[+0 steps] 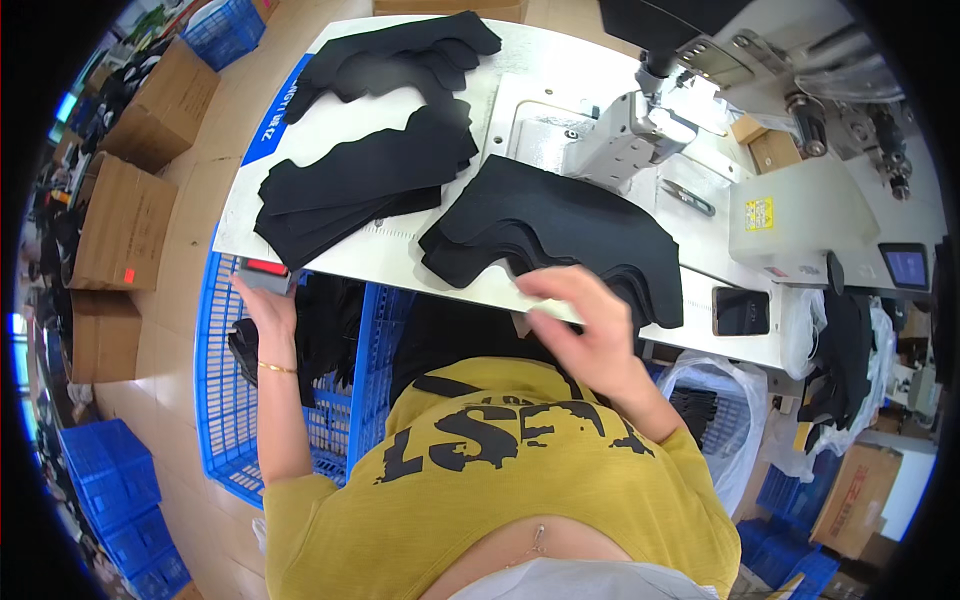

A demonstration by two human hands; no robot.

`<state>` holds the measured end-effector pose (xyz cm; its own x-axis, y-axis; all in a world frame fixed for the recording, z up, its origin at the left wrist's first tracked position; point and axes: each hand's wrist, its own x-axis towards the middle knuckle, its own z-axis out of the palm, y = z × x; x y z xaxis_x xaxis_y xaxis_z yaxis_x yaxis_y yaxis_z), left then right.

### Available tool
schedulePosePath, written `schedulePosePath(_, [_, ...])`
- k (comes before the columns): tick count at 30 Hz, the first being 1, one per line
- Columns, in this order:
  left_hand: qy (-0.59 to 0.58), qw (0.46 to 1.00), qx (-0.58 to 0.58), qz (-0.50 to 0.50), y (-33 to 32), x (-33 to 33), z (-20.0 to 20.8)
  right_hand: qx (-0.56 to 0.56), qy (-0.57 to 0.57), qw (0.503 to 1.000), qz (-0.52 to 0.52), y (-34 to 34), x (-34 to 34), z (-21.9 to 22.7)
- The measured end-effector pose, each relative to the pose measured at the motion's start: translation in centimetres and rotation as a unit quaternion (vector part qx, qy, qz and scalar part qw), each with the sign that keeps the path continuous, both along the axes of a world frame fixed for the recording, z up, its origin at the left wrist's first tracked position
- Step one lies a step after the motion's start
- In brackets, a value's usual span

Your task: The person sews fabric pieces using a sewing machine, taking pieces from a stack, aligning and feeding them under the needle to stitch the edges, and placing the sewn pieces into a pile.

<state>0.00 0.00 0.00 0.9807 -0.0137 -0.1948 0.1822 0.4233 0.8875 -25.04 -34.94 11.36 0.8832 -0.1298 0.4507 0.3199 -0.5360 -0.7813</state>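
My left hand (268, 308) is at the left front edge of the white table, its fingers around a small grey and red box-like thing (264, 267). Part of that thing is hidden by the hand, and its kind is unclear. My right hand (588, 325), slightly blurred, hovers by the front edge with thumb and fingers apart and nothing between them. Just beyond it lies a stack of black wavy-edged fabric pieces (560, 215). Two more piles of black cut pieces, a fanned one (365, 165) and a farther one (400, 50), lie to the left.
A sewing machine (632, 140) stands on the table (390, 245), with thread snips (690, 197) and a phone (741, 312) to its right. Below are a blue crate (225, 400) holding black pieces and a plastic-lined basket (745, 420). Cardboard boxes (125, 230) line the left floor.
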Motion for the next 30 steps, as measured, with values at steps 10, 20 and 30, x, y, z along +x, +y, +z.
schedulePosePath(10, [-0.198,0.803,0.517,0.221,-1.6,0.0,0.0,-0.134,0.200,0.862,-0.446,-10.3,-4.4,-1.8])
schedulePosePath(20, [-0.657,0.583,0.437,-0.194,-21.5,-8.5,9.7,-0.235,0.110,0.913,-0.315,-10.4,-2.6,-2.4])
schedulePosePath(30, [-0.547,0.555,0.557,-0.289,-30.3,-13.3,8.2,-0.176,0.121,0.942,-0.261,-13.2,-2.9,-0.7])
